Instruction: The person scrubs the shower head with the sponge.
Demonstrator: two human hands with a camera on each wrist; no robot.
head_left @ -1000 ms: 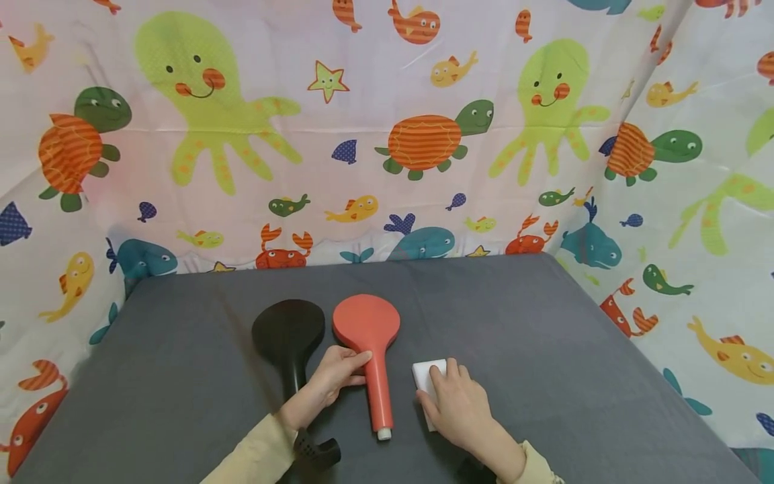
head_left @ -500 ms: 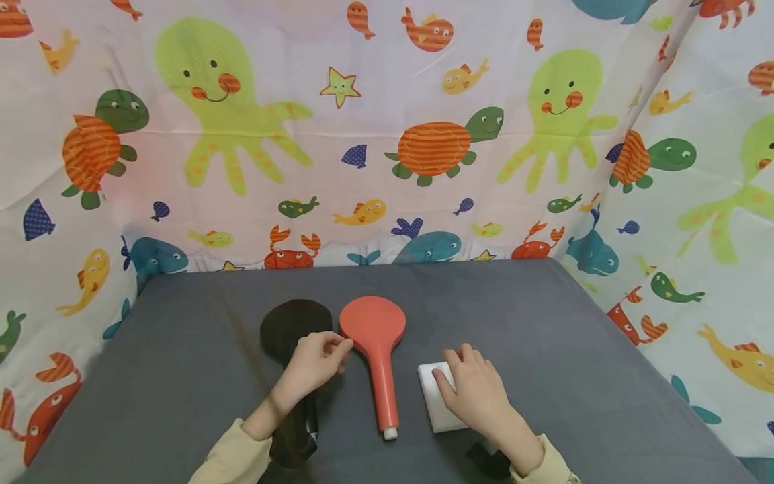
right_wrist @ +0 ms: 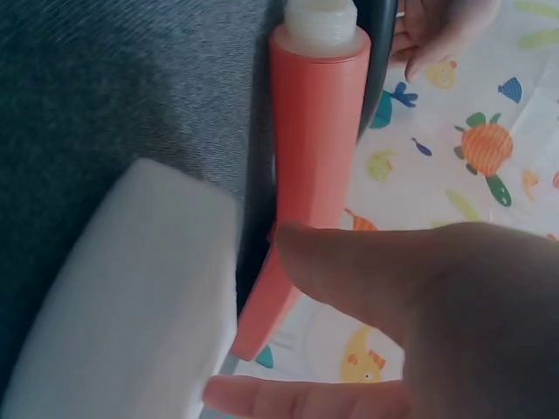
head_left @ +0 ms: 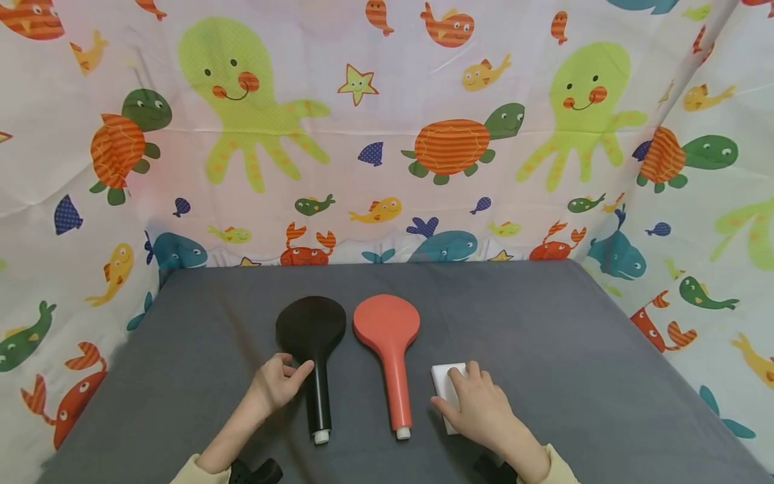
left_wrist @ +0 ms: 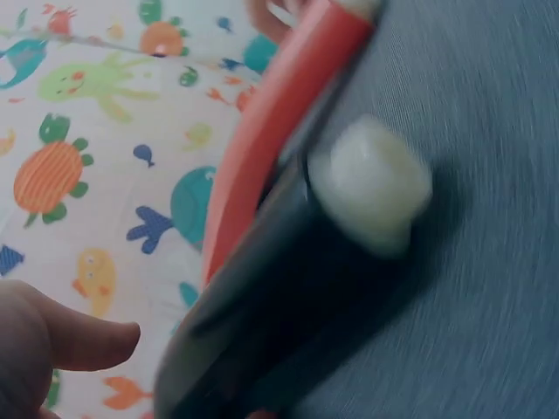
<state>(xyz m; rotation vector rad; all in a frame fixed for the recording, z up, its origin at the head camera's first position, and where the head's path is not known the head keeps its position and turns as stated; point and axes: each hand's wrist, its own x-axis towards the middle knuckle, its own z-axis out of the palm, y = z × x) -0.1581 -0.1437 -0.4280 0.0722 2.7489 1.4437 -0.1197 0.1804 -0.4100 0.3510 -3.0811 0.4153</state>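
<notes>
A black paddle-shaped object [head_left: 311, 329] with a round head and a white-tipped handle lies on the table. My left hand [head_left: 275, 386] is just left of its handle, thumb and fingers spread apart; the left wrist view shows the thumb [left_wrist: 96, 340] clear of the handle. Beside it lies a matching red paddle-shaped object [head_left: 387, 323], which neither hand holds. Over a white rectangular block [head_left: 444, 383] is my right hand [head_left: 484, 407], covering its right part. Up close, a fingertip meets the edge of the block [right_wrist: 131, 288], while the thumb stands away from it.
A grey cloth covers the table [head_left: 514, 309]. A white curtain [head_left: 387, 101] printed with sea animals hangs behind it and along both sides. Dark wrist-camera parts [head_left: 260, 472] show by the left sleeve at the bottom edge.
My left hand has let go of the red paddle-shaped object and moved left to the black one's handle. My right hand stays at the white block. The head view has shifted slightly.
</notes>
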